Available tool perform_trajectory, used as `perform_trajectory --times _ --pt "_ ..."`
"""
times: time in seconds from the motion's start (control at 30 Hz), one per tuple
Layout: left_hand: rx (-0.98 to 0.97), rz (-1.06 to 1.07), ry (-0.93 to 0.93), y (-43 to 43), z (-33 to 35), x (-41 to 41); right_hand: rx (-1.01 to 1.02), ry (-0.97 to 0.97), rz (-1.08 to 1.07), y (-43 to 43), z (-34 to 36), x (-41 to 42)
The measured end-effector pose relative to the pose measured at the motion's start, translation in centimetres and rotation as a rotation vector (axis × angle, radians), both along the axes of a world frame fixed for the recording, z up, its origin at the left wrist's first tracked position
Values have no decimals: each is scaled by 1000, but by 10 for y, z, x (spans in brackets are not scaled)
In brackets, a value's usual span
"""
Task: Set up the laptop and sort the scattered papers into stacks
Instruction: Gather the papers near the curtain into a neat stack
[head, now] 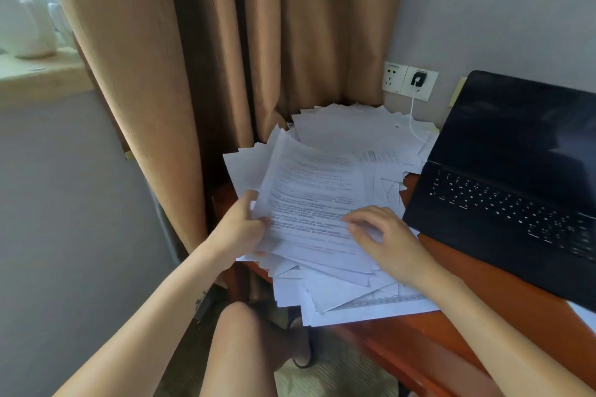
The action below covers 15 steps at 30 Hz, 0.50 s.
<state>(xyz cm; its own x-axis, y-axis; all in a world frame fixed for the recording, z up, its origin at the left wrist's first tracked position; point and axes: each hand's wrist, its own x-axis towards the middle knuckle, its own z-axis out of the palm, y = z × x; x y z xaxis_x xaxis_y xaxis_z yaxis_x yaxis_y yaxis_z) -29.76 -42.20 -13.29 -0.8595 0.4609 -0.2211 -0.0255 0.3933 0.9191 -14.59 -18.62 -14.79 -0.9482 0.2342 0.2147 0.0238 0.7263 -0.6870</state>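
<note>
A loose heap of white printed papers (348, 132) covers the left end of the reddish wooden desk (451, 325). My left hand (240, 224) grips the left edge of a bundle of printed sheets (309, 200) lifted off the heap, thumb on top. My right hand (383, 235) lies on the lower right of that bundle with its fingers bent over the top sheet. A black laptop (512, 190) stands open on the desk to the right, its screen dark.
A white cable (414, 126) runs from a wall socket (418, 82) down over the far papers. Brown curtains (225, 58) hang behind and left of the desk. My bare knee (238, 332) is below the desk's left edge. A windowsill with white objects is at far left.
</note>
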Motion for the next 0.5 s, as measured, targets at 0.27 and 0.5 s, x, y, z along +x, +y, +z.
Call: perform_trajectory --times 0.27,0.5 --pt "251 123 29 -34 -4 13 -252 -148 -202 2 20 -16" --pt "232 48 -117 -23 4 21 -679 34 -99 -7 35 -40"
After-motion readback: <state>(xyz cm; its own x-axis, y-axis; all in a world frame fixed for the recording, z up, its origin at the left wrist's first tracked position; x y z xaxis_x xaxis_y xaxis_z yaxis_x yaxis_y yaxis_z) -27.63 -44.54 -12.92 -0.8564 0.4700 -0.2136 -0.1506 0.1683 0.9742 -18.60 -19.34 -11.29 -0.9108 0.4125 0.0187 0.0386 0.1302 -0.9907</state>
